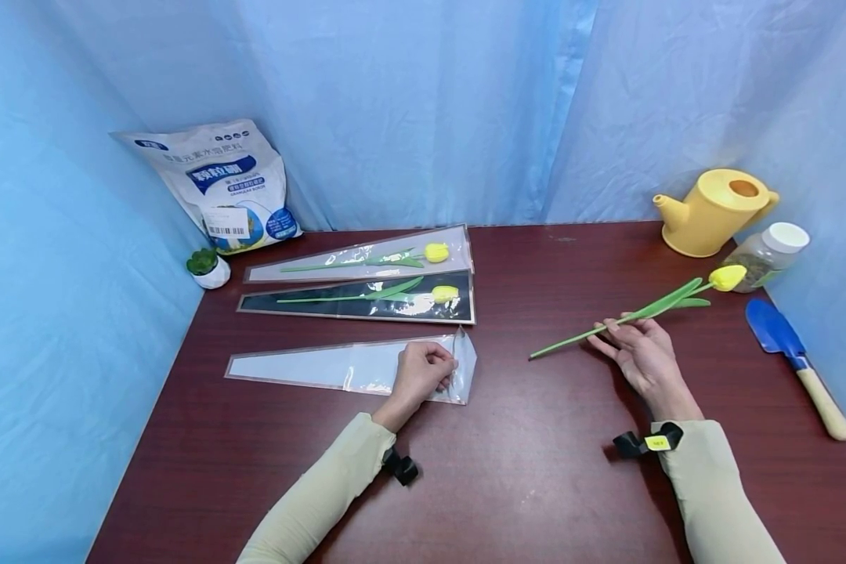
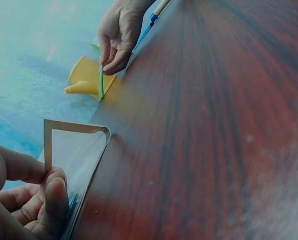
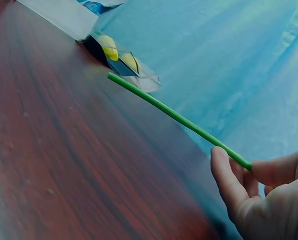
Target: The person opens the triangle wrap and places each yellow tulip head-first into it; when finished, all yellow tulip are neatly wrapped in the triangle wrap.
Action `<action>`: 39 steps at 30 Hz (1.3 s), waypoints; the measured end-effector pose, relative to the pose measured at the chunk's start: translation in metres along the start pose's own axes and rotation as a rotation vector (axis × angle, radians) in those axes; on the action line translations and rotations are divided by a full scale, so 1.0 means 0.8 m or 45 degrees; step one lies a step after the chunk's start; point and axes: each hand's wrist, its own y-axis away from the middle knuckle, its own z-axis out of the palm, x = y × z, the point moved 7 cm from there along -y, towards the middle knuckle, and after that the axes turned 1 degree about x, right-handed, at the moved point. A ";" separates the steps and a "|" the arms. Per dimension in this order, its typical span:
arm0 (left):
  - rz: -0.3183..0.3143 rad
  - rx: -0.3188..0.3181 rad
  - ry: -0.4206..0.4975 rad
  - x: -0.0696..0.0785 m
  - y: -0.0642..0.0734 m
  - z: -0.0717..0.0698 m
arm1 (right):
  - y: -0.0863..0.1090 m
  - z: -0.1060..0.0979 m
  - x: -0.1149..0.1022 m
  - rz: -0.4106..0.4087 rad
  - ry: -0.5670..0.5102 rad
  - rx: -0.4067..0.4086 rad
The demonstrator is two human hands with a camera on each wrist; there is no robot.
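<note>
My left hand (image 1: pixel 423 370) pinches the upper layer at the wide end of a white flower sleeve (image 1: pixel 310 365), and that edge stands lifted. In the left wrist view the sleeve's brown-bordered mouth (image 2: pixel 78 127) gapes beside my thumb and fingertips. On the right, my right hand (image 1: pixel 645 356) holds a yellow tulip (image 1: pixel 726 278) by its green stem (image 3: pixel 174 115), between thumb and fingers. The bloom points to the far right and the bare stem end towards the sleeve. Behind the white sleeve lie a black sleeve (image 1: pixel 331 309) and a pale sleeve (image 1: pixel 310 270), each with a yellow tulip inside.
A white fertiliser bag (image 1: pixel 225 188) and a small potted succulent (image 1: pixel 208 269) stand at the back left. At the back right are a yellow watering can (image 1: pixel 712 211) and a white-lidded jar (image 1: pixel 768 254). A blue trowel (image 1: pixel 782 333) lies along the right. Blue curtains (image 1: pixel 423 110) border the table.
</note>
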 end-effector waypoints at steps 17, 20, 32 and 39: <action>0.000 -0.001 0.008 0.000 -0.001 0.000 | 0.001 0.013 0.016 -0.073 -0.230 0.010; 0.001 0.001 0.005 0.000 0.000 0.000 | 0.002 0.015 0.017 -0.076 -0.240 0.003; -0.017 0.004 0.018 -0.001 -0.001 0.000 | 0.008 0.028 0.023 -0.061 -0.187 0.083; -0.022 0.000 0.023 -0.001 0.000 0.001 | 0.012 0.043 0.031 -0.065 -0.119 0.076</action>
